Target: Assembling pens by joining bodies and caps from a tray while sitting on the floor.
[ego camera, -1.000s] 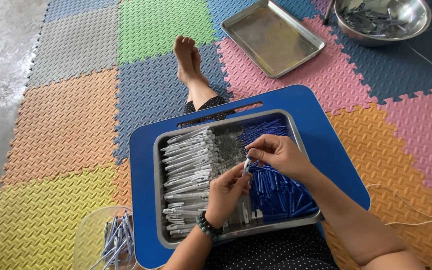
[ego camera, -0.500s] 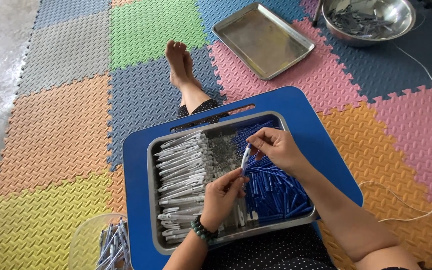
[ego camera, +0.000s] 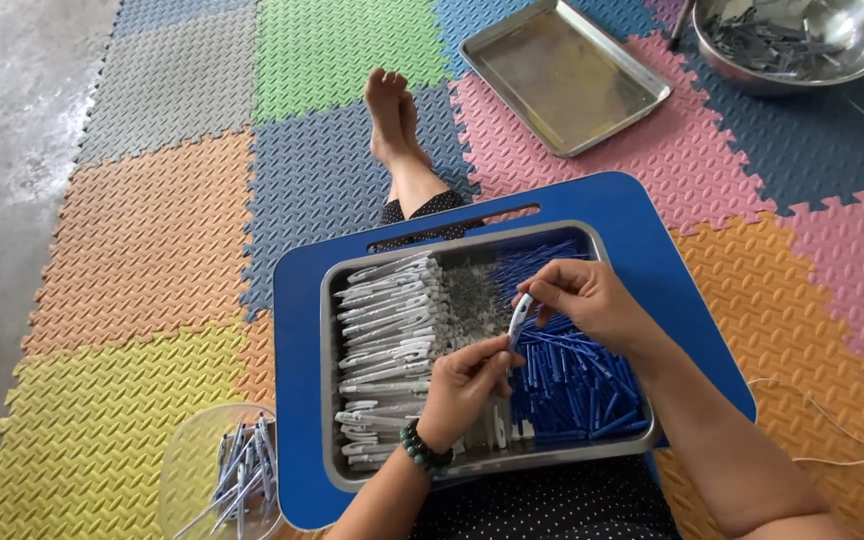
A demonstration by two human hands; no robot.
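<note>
Foam floor mats (ego camera: 162, 230) in grey, green, orange, yellow, pink and blue cover the ground, with bare concrete along the far left edge. At the lower left a clear plastic bowl (ego camera: 187, 470) holds a few finished pens. Beside it, a blue lap tray (ego camera: 297, 400) rests over the person's legs, and on it sits a metal pan (ego camera: 330, 400). Rows of white pen shells (ego camera: 387, 330) fill the pan's left side, a small patch of grey springs (ego camera: 470, 292) lies in the middle, and blue pen parts (ego camera: 572, 385) are heaped on the right. The left hand (ego camera: 462, 385), with a bead bracelet at the wrist, pinches the lower end of a white pen piece (ego camera: 518, 320) above the pan's middle. The right hand (ego camera: 587, 298) grips the upper end of that same piece between thumb and fingers. A bare foot (ego camera: 392, 110) stretches out beyond the tray. Further right lie an empty metal tray (ego camera: 562, 75) and, at the top corner, a steel bowl (ego camera: 857, 50) of grey parts. A thin white cord (ego camera: 852, 455) trails across the mats at right.
</note>
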